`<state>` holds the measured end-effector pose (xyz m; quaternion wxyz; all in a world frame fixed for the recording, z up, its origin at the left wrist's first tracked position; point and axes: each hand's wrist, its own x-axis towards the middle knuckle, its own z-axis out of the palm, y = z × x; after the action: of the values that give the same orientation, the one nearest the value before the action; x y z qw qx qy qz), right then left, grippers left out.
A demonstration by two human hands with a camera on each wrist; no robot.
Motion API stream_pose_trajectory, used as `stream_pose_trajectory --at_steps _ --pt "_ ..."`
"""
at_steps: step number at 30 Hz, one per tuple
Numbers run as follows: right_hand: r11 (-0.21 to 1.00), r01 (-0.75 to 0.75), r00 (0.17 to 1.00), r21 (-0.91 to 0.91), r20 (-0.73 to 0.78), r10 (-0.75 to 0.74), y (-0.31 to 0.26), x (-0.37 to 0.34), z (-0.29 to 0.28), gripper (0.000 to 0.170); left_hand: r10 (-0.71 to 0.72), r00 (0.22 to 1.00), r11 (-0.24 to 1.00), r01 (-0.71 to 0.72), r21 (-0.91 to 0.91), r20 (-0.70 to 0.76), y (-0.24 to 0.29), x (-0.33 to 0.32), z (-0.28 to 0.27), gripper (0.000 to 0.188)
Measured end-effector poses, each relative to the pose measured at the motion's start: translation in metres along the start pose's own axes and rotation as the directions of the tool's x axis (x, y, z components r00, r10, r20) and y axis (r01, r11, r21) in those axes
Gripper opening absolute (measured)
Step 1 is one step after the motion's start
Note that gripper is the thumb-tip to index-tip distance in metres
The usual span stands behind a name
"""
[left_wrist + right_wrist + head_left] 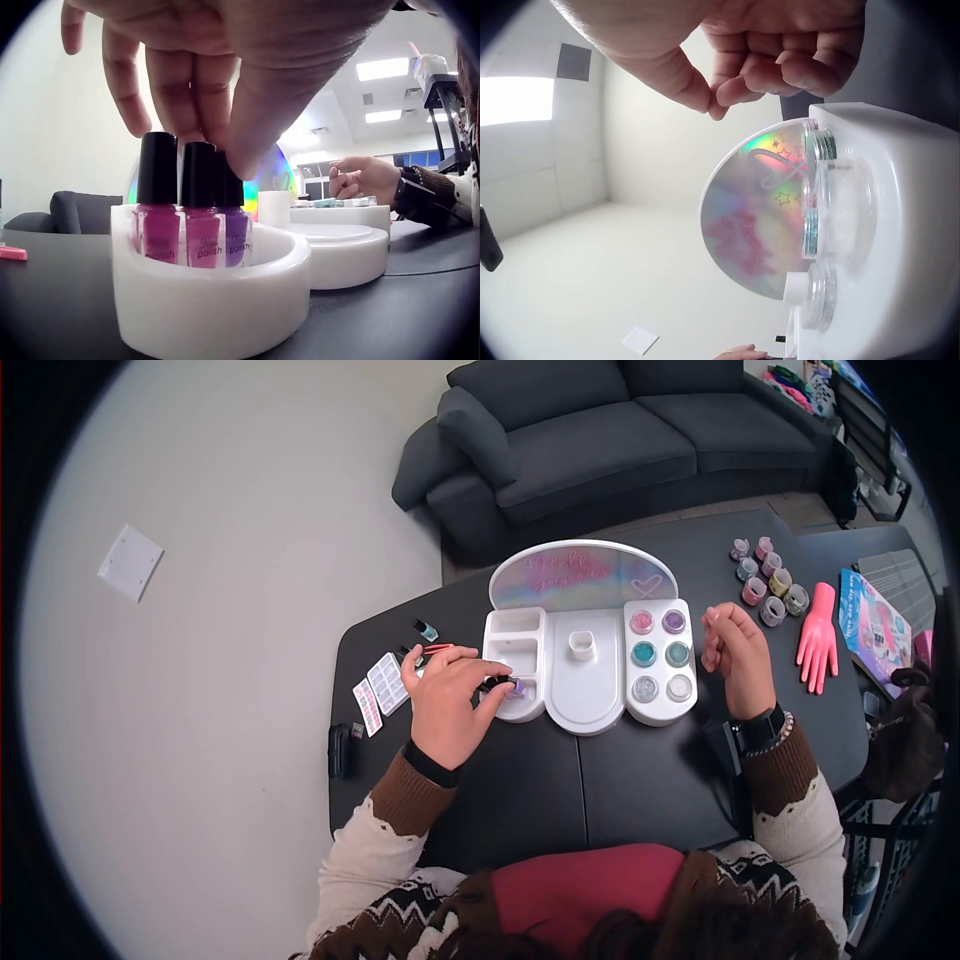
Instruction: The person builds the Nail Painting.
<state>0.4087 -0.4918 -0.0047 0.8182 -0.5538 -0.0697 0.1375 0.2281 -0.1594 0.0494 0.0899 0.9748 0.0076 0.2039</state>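
My left hand (450,705) pinches the black cap of a purple nail polish bottle (238,240) between thumb and fingers. This bottle stands in the front left compartment of a white manicure stand (583,710). Beside it in that compartment are a magenta nail polish bottle (156,232) and a pink nail polish bottle (201,240), both upright with black caps. My right hand (738,660) hovers just right of the stand, its fingers loosely curled and its thumb tip against the forefinger, with nothing visible between them. Several glitter pots (645,653) sit in the stand's right side.
A teal nail polish bottle (427,631) lies left of the stand, near pale sticker sheets (388,682). Small open jars (772,610) stand at the back right, next to a pink plastic hand (819,640) and a colourful box (880,625). Behind the table is a grey sofa (600,450).
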Motion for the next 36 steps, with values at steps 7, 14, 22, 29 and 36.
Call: stream_pose_trajectory --at_steps 7,14,22,29,36 --pt "1.0 0.004 1.0 -0.01 0.005 -0.004 0.0 -0.001 0.0 0.019 -0.022 1.0 0.999 0.021 0.037 0.011 0.004 0.006 -0.007 0.031" --pt "1.0 0.003 1.0 -0.009 0.022 -0.003 0.001 0.0 0.0 0.019 -0.312 0.92 0.867 0.377 0.325 -0.236 -0.119 0.032 0.019 0.036" --pt "1.0 0.009 1.0 -0.024 0.027 -0.008 0.0 -0.001 0.0 0.02 -0.304 0.919 0.939 0.333 0.081 -0.251 -0.091 0.041 -0.003 0.013" --pt "0.998 -0.017 0.999 -0.052 0.045 0.02 0.003 -0.002 0.002 0.021 0.084 0.993 0.996 -0.085 -0.005 -0.084 0.026 0.019 -0.048 0.011" --pt "0.999 -0.005 0.999 -0.04 0.054 0.008 0.004 0.0 -0.001 0.02 0.162 0.983 0.986 -0.158 0.05 -0.088 0.025 0.012 -0.015 0.01"
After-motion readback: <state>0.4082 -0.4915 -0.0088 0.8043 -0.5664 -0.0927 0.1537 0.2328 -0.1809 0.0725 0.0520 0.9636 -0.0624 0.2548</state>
